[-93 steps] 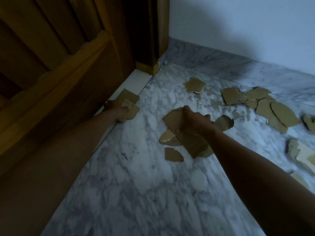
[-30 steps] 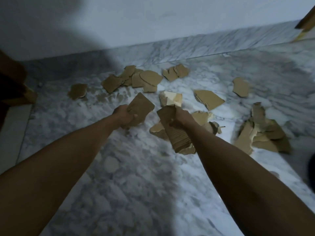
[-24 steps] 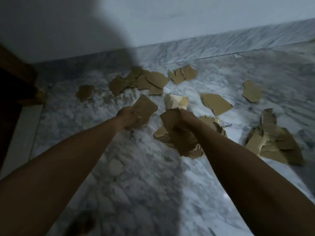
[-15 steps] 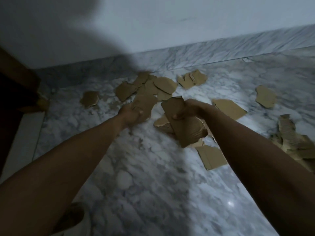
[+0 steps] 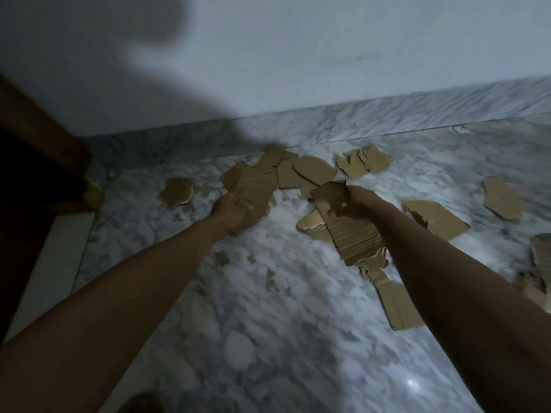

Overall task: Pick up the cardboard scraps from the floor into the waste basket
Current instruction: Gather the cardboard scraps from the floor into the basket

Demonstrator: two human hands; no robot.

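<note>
Person, upper limbs, one pair; left forearm (image 5: 134, 287): uncovered along its whole visible length, broad at the end farthest from the white wall (image 5: 298, 55), tapering to the wrist nearer that wall; left hand (image 5: 231, 211): bare, knuckles discernible, outline softened by blur; right forearm (image 5: 447, 278): likewise uncovered, same taper toward the wall; right hand (image 5: 348, 204): bare, thumb and finger backs distinguishable; lighting dim, so finer surface detail cannot be made out.
</note>
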